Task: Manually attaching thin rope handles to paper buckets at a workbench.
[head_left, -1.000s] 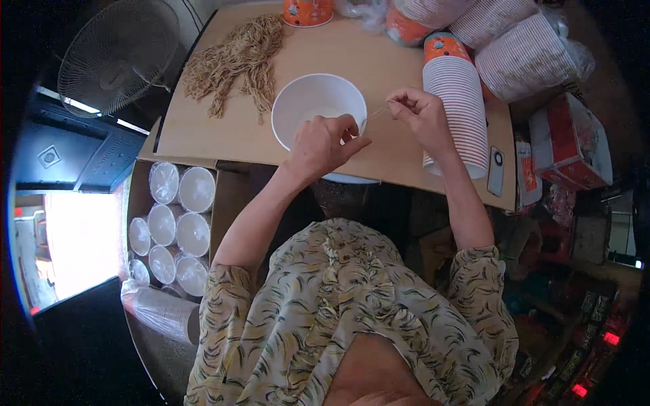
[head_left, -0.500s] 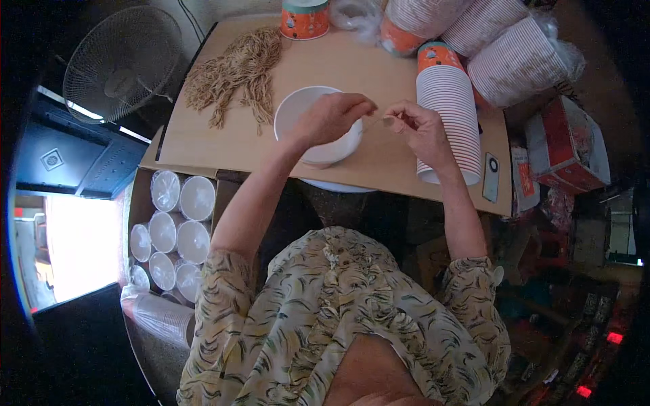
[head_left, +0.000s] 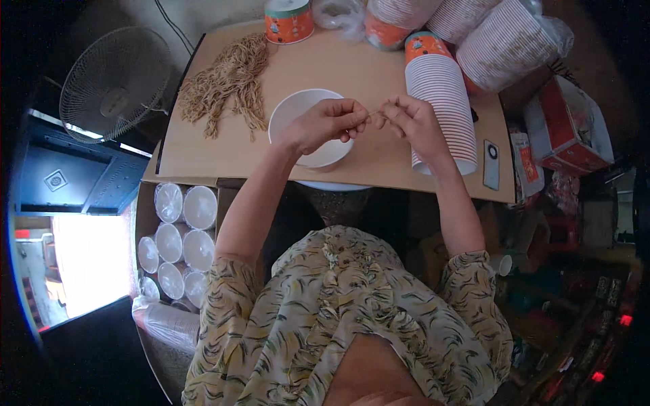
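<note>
My left hand (head_left: 330, 125) is closed in a pinch above the right side of a white round paper tub (head_left: 288, 111). Just right of it, my right hand (head_left: 414, 125) is pinching too, fingertips almost meeting the left ones. Between them is a thin tan bit of string, small and partly covered by the fingers. A loose heap of tan string (head_left: 233, 81) lies at the table's left. Beside my right hand, a long nested stack of white paper tubs (head_left: 443, 101) lies on its side, with an orange printed tub at its far end.
An orange and green tub (head_left: 289, 27) stands at the table's back, with bagged stacks of tubs (head_left: 504, 51) at the back right. A phone (head_left: 491, 166) lies near the right edge. Left are a fan (head_left: 115, 88) and a carton of wrapped tub stacks (head_left: 198, 250).
My left fingers have curled in and both hands have drawn closer together, fingertips nearly touching. The view has shifted slightly; the tub and string heap stay in place.
</note>
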